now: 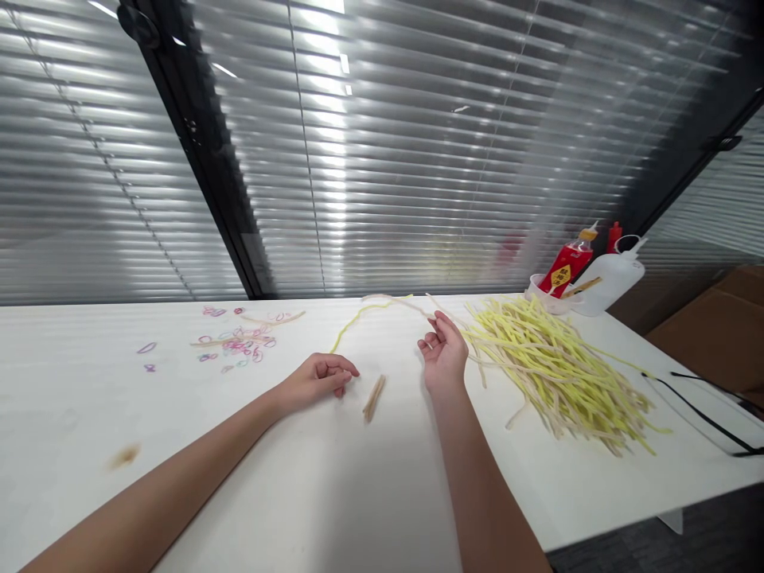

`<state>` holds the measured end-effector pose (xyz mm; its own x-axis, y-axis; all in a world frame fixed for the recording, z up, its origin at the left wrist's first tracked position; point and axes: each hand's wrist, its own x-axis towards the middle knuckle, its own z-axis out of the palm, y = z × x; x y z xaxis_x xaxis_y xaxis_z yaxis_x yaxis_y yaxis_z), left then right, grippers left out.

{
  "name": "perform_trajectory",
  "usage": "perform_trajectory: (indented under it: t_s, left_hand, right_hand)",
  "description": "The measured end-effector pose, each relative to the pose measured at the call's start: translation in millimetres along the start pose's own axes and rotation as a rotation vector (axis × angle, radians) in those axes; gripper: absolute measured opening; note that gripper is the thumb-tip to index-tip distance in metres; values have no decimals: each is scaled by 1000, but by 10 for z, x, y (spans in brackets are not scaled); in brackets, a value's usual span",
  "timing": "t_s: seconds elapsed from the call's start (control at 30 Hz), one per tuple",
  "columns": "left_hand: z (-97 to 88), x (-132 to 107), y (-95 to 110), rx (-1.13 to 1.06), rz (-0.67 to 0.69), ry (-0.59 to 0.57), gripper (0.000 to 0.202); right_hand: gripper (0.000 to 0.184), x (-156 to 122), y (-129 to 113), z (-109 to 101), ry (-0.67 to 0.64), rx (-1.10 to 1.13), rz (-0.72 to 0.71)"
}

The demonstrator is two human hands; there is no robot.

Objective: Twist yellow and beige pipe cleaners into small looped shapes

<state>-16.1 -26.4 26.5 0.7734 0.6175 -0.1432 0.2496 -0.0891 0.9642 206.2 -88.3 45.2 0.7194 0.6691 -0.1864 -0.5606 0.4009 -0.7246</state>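
Note:
My right hand [445,352] is raised over the table, its thumb and fingertips closed on a thin beige strand [399,302] that arcs away to the left. My left hand [325,376] rests on the tabletop with its fingers loosely bent and nothing visible between them. A yellow strand [358,317] runs from behind the left hand toward the back of the table; its near end is hidden. Between the hands lies a small bundle of short beige pieces [374,399]. Just right of my right hand spreads a large heap of yellow and beige strands [555,374].
At the back left, several colourful loops [242,344] lie scattered around beige strands. A red-labelled bottle [567,267], a white squeeze bottle [609,278] and a small tub [546,296] stand at the back right. Black-framed glasses [704,414] lie near the right edge. Blinds [382,159] rise behind the table.

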Motion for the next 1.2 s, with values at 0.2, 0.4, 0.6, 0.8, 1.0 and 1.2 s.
perform_trajectory:
  t_s: [0.2,0.4,0.6,0.8,1.0,1.2]
  left_hand:
    - [-7,21,22,-159,127,105,39]
    - [-50,58,-36,-378,169,173,30]
    - [-62,39,-52,-352,111,181,23]
    - [-66,53,-53,-471,134,198,19]
    - [-96,63,-67,-508,167,239,17]
    - [-100,80,-79,-514,121,324,20]
  right_hand:
    - [13,-42,97,13,-256,-158,-21]
    - [9,-80,162,33,-368,-397,-44]
    - [20,-34,200,22,-264,-591,-31]
    - [21,17,264,-41,-291,-757,-112]
    - [19,21,283,-73,-292,-893,-217]
    - [15,-36,243,-53,-319,-1007,-329]
